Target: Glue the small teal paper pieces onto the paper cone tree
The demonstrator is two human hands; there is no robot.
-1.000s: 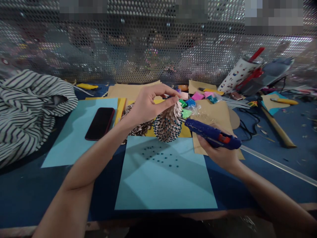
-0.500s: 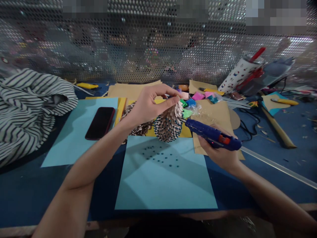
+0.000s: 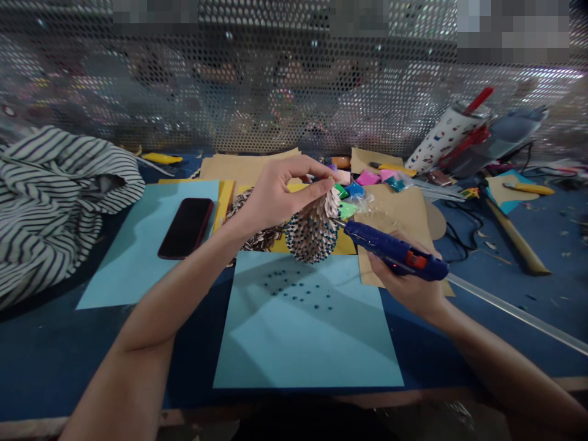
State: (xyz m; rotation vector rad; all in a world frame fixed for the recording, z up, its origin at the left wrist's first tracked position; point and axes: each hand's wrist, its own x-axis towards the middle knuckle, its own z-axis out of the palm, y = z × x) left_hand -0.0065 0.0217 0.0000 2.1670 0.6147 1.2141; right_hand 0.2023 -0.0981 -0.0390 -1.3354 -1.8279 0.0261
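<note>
Over the table [image 3: 46,361], left hand [image 3: 278,190] in arched pinch atop scaly cone [image 3: 313,237], right hand [image 3: 413,294] around glue gun [image 3: 386,245]

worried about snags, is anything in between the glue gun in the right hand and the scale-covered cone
Nothing visible is. The right hand holds the blue glue gun with its nozzle at the scale-covered cone; contact is unclear. The left hand pinches the cone's tip, above the nozzle.

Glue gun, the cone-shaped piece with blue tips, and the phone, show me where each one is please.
Glue gun [image 3: 377,241]: head view, on its blue body.
Cone-shaped piece [image 3: 313,237]: head view, on its scaled side below the fingers.
Phone [image 3: 186,228]: head view, on its dark screen.
</note>
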